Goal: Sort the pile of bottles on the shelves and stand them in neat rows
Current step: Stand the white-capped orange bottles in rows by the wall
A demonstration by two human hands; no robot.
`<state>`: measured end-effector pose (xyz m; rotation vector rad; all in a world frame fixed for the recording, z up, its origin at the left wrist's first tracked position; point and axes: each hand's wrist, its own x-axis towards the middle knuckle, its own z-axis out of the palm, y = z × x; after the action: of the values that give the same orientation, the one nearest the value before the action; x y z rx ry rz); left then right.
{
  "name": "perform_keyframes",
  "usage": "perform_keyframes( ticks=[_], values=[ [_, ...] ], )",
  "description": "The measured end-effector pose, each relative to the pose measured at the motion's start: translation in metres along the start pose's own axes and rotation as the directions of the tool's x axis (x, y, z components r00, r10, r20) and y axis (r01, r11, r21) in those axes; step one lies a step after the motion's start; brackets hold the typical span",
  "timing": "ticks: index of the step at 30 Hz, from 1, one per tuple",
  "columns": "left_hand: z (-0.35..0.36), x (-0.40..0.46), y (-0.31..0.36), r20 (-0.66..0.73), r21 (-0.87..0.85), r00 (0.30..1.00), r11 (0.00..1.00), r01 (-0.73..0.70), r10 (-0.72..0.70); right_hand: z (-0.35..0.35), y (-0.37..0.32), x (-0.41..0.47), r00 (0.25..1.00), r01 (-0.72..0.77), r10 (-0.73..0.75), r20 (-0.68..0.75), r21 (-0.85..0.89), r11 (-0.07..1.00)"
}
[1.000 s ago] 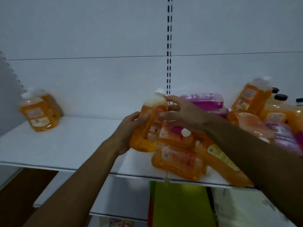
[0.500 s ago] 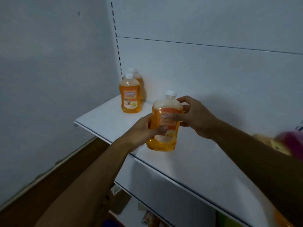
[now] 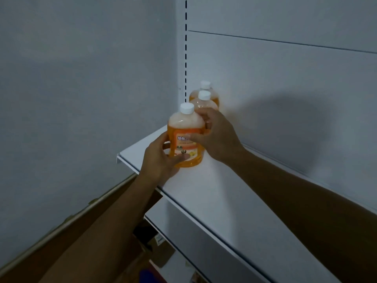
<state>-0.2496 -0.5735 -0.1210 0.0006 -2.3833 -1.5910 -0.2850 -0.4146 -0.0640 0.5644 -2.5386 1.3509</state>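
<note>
White shelving fills our view: one long shelf (image 3: 214, 193) with a lower one beneath. We count three orange bottles, each white-capped, in a line at its left end. Our left hand (image 3: 158, 160) and right hand (image 3: 214, 135) wrap the front bottle (image 3: 184, 137); its label reads 地板, the rest hidden

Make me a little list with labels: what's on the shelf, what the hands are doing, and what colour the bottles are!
On the shelf: three bottles in a line, front to back
Front bottle: upright, near the shelf's left end
Middle bottle: upright, just behind it
Back bottle: upright, near the wall
Colour: orange liquid, white caps
Left hand: holding the front bottle's lower side
Right hand: holding its other side
</note>
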Motion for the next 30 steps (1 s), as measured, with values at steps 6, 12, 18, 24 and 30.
perform_keyframes(
  ticks=[6,12,18,24,30],
  values=[
    [0.000,0.011,-0.008,-0.045,0.066,0.999,0.998,0.008,-0.005,0.015,0.001,0.012,0.996,0.026,-0.041,-0.079,-0.181,0.983],
    [0.009,-0.009,-0.012,-0.296,0.265,0.953,0.953,0.148,-0.065,0.000,0.001,-0.011,0.998,0.013,-0.022,-0.063,-0.136,0.991],
    [0.043,-0.074,0.023,-0.107,0.310,0.984,0.945,-0.106,0.145,-0.057,0.009,-0.072,0.995,-0.100,0.090,-0.049,-0.251,0.963],
    [0.124,-0.139,0.087,0.238,0.247,0.931,0.910,-0.333,0.276,-0.159,0.009,-0.160,0.988,-0.153,0.136,-0.070,-0.404,0.902],
    [0.203,-0.215,0.143,0.502,0.169,0.806,0.878,-0.447,0.313,-0.268,0.013,-0.273,0.954,-0.291,0.218,-0.204,-0.483,0.826]
  ],
)
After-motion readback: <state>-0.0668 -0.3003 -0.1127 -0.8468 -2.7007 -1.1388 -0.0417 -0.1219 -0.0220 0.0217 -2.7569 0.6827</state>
